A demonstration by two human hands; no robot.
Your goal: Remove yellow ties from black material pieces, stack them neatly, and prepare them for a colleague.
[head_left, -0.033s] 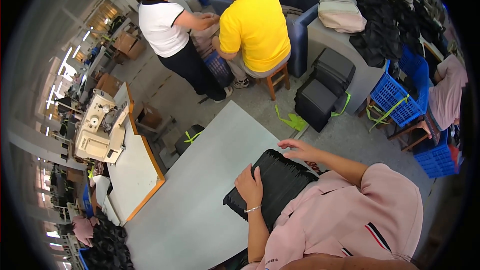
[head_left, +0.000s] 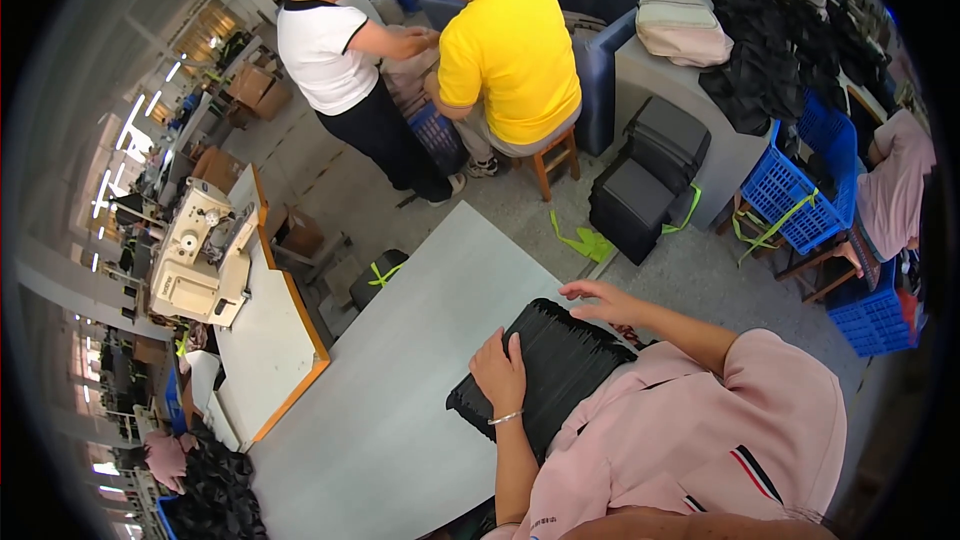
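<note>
A thick stack of black fabric pieces (head_left: 562, 365) with uneven, layered edges lies on the pale table at its near right edge, close against my body. My left hand (head_left: 497, 368), with a bracelet at the wrist, rests on the left part of the stack. Its thumb is apart from the fingers, which lie over the stack's far left side. Beside the far right corner, my right hand (head_left: 598, 303) hovers with fingers stretched out and nothing in them. Whether its fingertips touch the stack I cannot tell.
A cream sewing machine (head_left: 200, 255) stands on an orange-edged table (head_left: 275, 365) to the left. Two people (head_left: 335, 50) work ahead by a blue crate. Black padded panels (head_left: 650, 175) with green straps lie on the floor; blue crates (head_left: 805, 185) stand at the right.
My right hand has shifted very slightly to the right. My left hand and the black stack stay where they were.
</note>
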